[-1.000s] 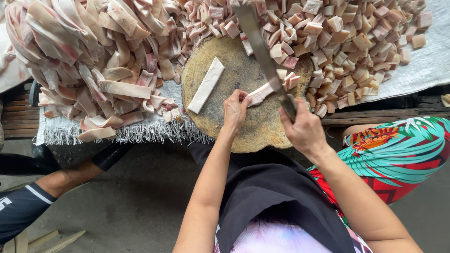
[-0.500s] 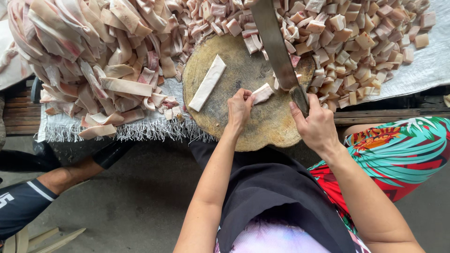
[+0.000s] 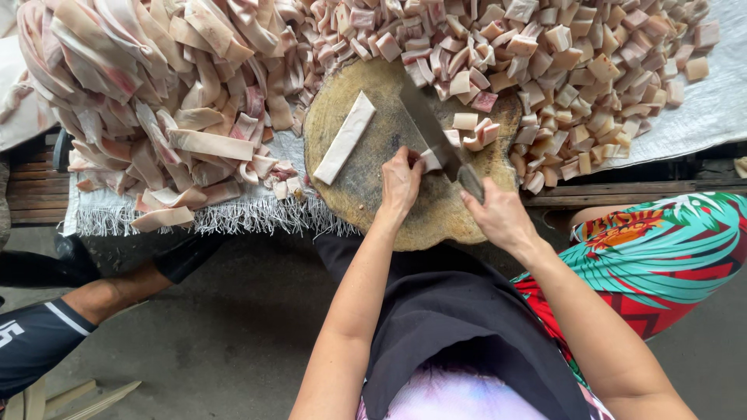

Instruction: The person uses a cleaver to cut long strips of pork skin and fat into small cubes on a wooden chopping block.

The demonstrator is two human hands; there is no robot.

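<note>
Left hand [image 3: 401,180] pins short pork-fat strip [image 3: 430,160] on round chopping block [image 3: 389,210] — fingers curled back from blade. Right hand [image 3: 498,218] fists cleaver [image 3: 436,132], edge down on strip; cut cubes [image 3: 476,132] pushed aside — 1 long strip [image 3: 345,138] waiting.

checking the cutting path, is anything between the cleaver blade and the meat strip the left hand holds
Nothing visible does. The cleaver in the right hand is down on the meat strip, right beside the left hand fingers. Cut cubes lie on its far side.
</note>
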